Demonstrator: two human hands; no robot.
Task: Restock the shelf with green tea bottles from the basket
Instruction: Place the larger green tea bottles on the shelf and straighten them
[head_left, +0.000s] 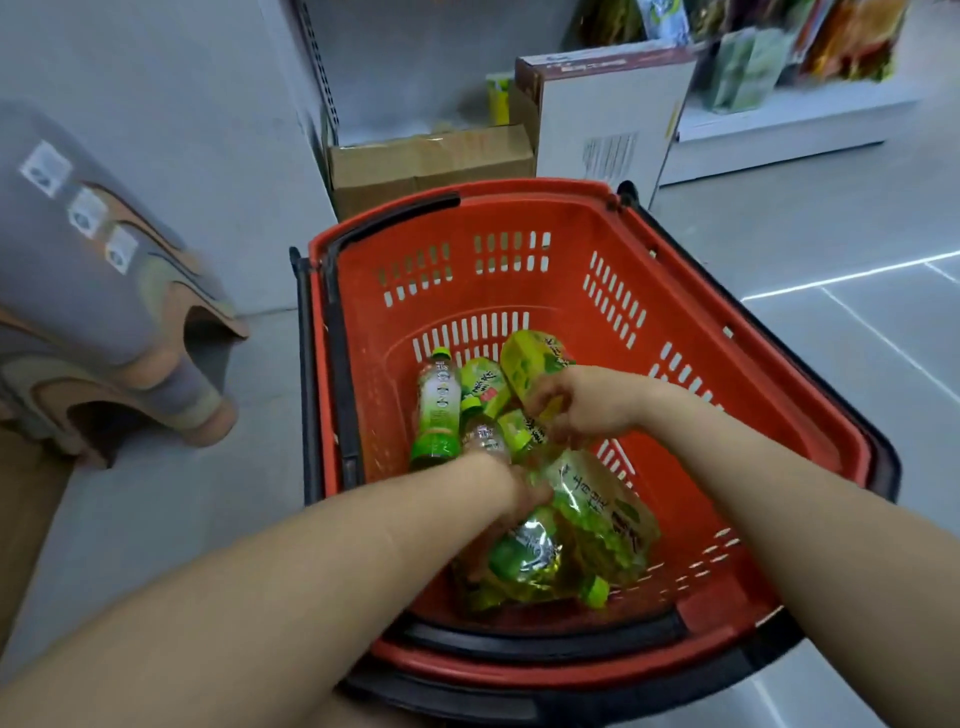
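Both bare arms reach down into a red basket (675, 291) that stands on the pale floor (831, 218), black handles folded along its rim. On the basket's bottom lies a heap of green tea bottles (582, 525), green-capped and green-labelled, some of them blurred. The left hand (519, 493) is down among the near bottles, its fingers curled against one at the middle of the heap; whether it has truly closed around that bottle cannot be told, since the fingers are partly hidden. The right hand (576, 405) sits a little farther in, fingers bent over the yellow-green label of another bottle, seemingly pinching it, though the blur leaves the grip unclear. To the left of the hands one upright-lying bottle (439, 410) rests apart from the heap, cap pointing far. Beyond the basket stand a brown cardboard box (431, 161) and a white box (608, 114), and at far right a low white shelf (789, 119) carries packaged goods.
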